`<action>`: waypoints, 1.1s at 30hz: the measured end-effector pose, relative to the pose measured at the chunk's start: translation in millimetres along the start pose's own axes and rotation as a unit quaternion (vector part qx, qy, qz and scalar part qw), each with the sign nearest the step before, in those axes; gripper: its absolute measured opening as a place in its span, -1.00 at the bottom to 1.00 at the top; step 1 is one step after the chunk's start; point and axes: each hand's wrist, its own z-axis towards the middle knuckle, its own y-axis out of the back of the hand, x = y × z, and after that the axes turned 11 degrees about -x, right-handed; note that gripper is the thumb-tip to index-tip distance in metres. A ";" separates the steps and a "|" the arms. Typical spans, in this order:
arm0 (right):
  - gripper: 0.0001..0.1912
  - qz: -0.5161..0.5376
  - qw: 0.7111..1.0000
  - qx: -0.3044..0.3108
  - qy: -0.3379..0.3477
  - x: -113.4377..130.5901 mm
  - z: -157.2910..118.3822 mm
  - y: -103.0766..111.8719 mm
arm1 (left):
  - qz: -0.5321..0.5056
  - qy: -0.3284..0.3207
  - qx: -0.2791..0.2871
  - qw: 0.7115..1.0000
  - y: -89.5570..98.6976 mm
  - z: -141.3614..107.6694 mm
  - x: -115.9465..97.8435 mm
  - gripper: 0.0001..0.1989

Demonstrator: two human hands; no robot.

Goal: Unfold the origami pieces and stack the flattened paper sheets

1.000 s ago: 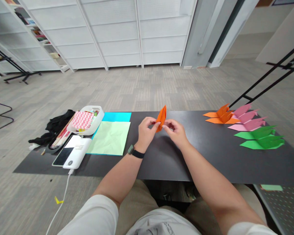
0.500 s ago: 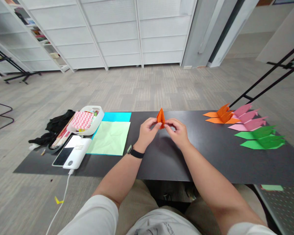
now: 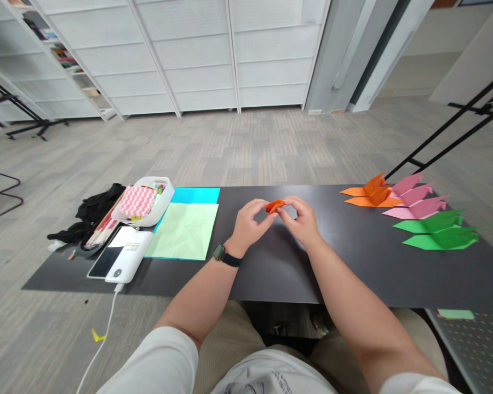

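Between my two hands is a small folded piece of orange origami paper point(image 3: 275, 206), held just above the dark table point(image 3: 279, 268). My left hand point(image 3: 250, 221) pinches its left side between thumb and fingers. From the other side, my right hand point(image 3: 299, 218) grips it in the same way, the two thumbs nearly meeting in front. The paper is seen foreshortened, and the fingertips hide parts of it.
At the right lie folded paper cranes: orange point(image 3: 370, 192), pink point(image 3: 418, 200) and green point(image 3: 439, 232). Leftward are light green sheets point(image 3: 187, 232) over blue paper point(image 3: 197, 195), a white basket point(image 3: 166, 200), a power bank point(image 3: 130, 257), a phone point(image 3: 107, 262) and black cloth point(image 3: 101, 207).
The orange paper, upright with its point up before, is now tipped and looks low and flat. Both hands have turned slightly with it and stay at the same place.
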 end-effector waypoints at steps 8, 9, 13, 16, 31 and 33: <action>-0.90 -0.002 0.999 -0.018 0.035 3.5 0.7 -0.1 | 0.012 -0.029 -0.015 0.999 2.7 1.7 0.1 -0.86; -0.90 -0.002 0.999 -0.020 0.037 3.4 0.6 0.0 | 0.017 -0.037 -0.017 0.999 2.7 1.7 0.7 -0.85; -0.91 -0.008 0.999 -0.025 0.031 1.6 0.6 1.5 | 0.043 -0.065 -0.010 0.997 2.9 1.0 4.3 -0.76; -0.90 -0.005 0.999 -0.019 0.031 -1.1 0.9 3.2 | 0.063 -0.108 -0.016 0.992 3.5 0.3 8.7 -0.69; -0.86 0.058 0.998 0.004 0.012 -15.1 9.2 13.8 | 0.033 -0.162 0.038 0.986 7.1 3.2 8.9 -0.72; -0.86 0.060 0.998 0.011 0.012 -14.2 9.7 14.2 | 0.034 -0.161 0.044 0.985 7.9 3.8 7.8 -0.71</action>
